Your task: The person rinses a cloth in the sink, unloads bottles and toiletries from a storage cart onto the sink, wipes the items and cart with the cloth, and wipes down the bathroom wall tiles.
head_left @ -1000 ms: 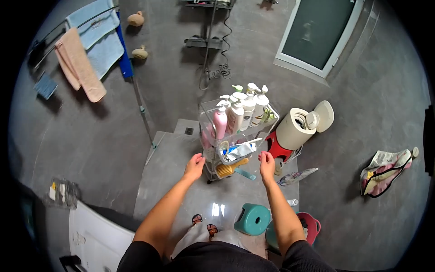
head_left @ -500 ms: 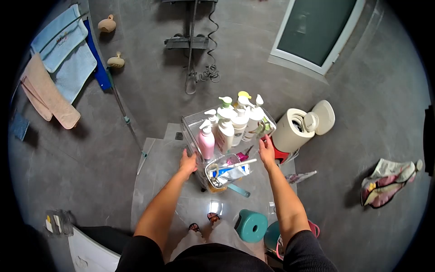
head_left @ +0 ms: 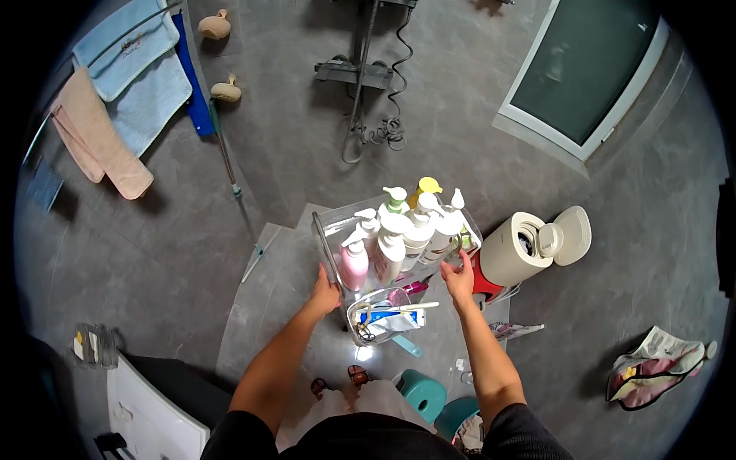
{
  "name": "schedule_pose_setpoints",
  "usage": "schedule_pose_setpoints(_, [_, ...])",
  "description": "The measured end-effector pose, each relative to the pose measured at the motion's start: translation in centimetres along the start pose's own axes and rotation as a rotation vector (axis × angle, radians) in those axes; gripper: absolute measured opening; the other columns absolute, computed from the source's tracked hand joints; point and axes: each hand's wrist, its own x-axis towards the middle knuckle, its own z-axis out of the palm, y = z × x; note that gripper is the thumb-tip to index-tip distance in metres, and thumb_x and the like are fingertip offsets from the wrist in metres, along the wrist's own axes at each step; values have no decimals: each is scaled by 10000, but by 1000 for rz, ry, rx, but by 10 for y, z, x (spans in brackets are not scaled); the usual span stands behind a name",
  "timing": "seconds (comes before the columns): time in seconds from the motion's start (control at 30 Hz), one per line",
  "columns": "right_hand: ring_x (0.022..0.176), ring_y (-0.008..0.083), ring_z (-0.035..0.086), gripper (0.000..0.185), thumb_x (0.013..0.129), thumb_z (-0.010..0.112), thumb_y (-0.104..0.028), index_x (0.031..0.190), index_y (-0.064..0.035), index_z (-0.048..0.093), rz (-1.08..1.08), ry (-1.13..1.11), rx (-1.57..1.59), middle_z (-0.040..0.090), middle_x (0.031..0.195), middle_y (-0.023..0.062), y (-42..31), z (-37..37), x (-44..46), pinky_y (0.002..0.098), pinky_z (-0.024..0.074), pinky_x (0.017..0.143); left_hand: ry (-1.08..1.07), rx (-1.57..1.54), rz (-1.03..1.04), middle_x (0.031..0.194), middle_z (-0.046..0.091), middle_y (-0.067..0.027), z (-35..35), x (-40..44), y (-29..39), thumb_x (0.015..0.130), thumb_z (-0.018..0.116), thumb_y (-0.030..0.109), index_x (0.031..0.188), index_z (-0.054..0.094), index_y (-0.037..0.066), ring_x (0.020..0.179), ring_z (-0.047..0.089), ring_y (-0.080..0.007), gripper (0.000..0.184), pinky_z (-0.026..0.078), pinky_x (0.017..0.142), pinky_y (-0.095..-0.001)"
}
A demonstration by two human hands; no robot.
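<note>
A clear storage cart (head_left: 326, 240) stands before me with several pump bottles on its top tray, among them a pink one (head_left: 354, 265) and a yellow-topped one (head_left: 429, 186). My left hand (head_left: 325, 294) grips its left side near the front, the fingertips partly hidden. At the right front corner, my right hand (head_left: 458, 277) is closed on the tray's edge, thumb and fingers bent. Between my hands, a small clear bin (head_left: 354, 331) hangs at the cart's front. It holds a blue-and-white tube (head_left: 395, 319), a white stick-like item (head_left: 418, 307) and scissors-like handles (head_left: 366, 316).
Right of the cart stands a cream bin-like appliance (head_left: 510, 253) with its lid raised. A teal stool (head_left: 423, 395) and a bucket (head_left: 454, 414) are by my feet. A squeegee pole (head_left: 226, 157) leans at left, near hanging towels (head_left: 146, 107). A white basin (head_left: 153, 410) sits lower left.
My view has tilted and turned, so the surroundings shift right in the picture. The cart appears slightly lower and more to the right, with both hands still at its sides.
</note>
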Motion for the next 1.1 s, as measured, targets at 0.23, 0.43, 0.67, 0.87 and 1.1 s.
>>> schedule_pose_setpoints(0.23, [660,111,593,645,832,764,-147,1394,-102,450,-16,-166,91,678,802,50,-3,18,7,271,485,596,159,-5,120,1223,588,-126,-4,-25,-39,1004,450,141,1555,-27,306,897,654,-267,747,603,633,-378])
schedule_pose_setpoints(0.43, [639,148,658,486,855,739,-206,1245,-86,474,-45,-297,-89,700,735,89,-30,23,20,300,498,584,280,-29,-1,1261,564,-72,5,-68,-35,987,402,41,1539,-2,371,876,622,-147,760,553,607,-319])
schedule_pose_setpoints(0.67, [684,179,694,436,921,669,-143,1267,-82,411,-136,-500,-121,696,803,151,-24,7,42,288,531,573,403,-36,175,1234,581,-136,18,-68,-50,914,538,16,1566,61,164,920,640,-229,821,535,753,-352])
schedule_pose_setpoints(0.87, [686,263,702,482,890,683,-176,1277,-63,421,-186,-605,-118,709,761,155,-21,6,56,363,525,651,456,-382,241,1403,478,-96,37,-94,-18,862,656,-21,1549,112,99,1270,484,-203,885,400,1071,-335])
schedule_pose_setpoints(1.1, [759,313,709,547,858,714,-182,1286,-61,396,-201,-734,-150,713,829,183,-33,13,64,400,535,694,585,-158,312,867,530,17,49,-124,0,921,476,12,1521,225,333,618,505,-89,725,416,451,-248])
